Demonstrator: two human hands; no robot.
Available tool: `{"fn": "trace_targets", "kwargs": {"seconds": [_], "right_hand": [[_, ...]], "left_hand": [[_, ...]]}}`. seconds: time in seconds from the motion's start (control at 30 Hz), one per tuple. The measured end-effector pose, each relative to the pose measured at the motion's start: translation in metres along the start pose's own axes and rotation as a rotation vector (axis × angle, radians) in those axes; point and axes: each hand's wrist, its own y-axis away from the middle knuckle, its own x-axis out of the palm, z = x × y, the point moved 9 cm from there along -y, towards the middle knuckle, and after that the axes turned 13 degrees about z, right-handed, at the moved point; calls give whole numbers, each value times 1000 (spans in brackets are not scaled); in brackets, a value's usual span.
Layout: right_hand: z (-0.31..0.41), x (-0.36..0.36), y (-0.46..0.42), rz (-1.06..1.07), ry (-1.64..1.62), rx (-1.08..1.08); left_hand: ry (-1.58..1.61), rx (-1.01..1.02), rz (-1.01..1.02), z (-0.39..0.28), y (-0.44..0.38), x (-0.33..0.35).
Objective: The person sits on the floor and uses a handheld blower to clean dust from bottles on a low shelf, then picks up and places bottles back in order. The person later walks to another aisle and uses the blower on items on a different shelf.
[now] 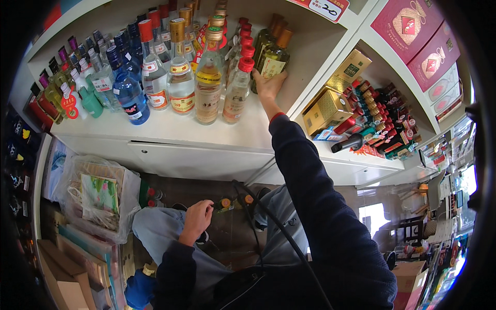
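Observation:
On the white shelf (pixel 201 130), my right hand (pixel 270 84) grips the front green-tinted glass bottle (pixel 276 64), which has a gold-coloured cap and a pale label. Its thumb and fingers lie on either side of the lower body. Similar bottles stand in a row behind it. Just left of the hand is an upright clear bottle (pixel 235 101) with a red cap. My left hand (pixel 196 221) hovers near my left knee, fingers loosely curled with nothing visible in them. Close by it, yellow-capped bottles (pixel 225 202) stand on the floor between my feet, partly hidden.
Rows of bottles, including a blue one (pixel 131 99), fill the shelf to the left. Gold boxes (pixel 327 112) and small bottles occupy the right compartment. A plastic-wrapped box (pixel 128 182) and cardboard (pixel 66 271) stand at lower left. A black cable (pixel 279 226) crosses before my body.

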Motion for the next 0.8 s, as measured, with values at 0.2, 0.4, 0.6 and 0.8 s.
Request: {"fn": "trace_targets", "kwargs": {"seconds": [0.2, 0.4, 0.6, 0.8], "right_hand": [[-10, 10, -9, 55, 11, 40], [-11, 9, -8, 17, -10, 37], [-11, 11, -8, 56, 114, 113], [-41, -1, 4, 266, 191, 168]], "left_hand": [[-29, -13, 21, 7, 1, 5], [-30, -26, 15, 9, 2, 5], [-88, 26, -26, 13, 1, 5], [-118, -28, 9, 20, 1, 14]]}}
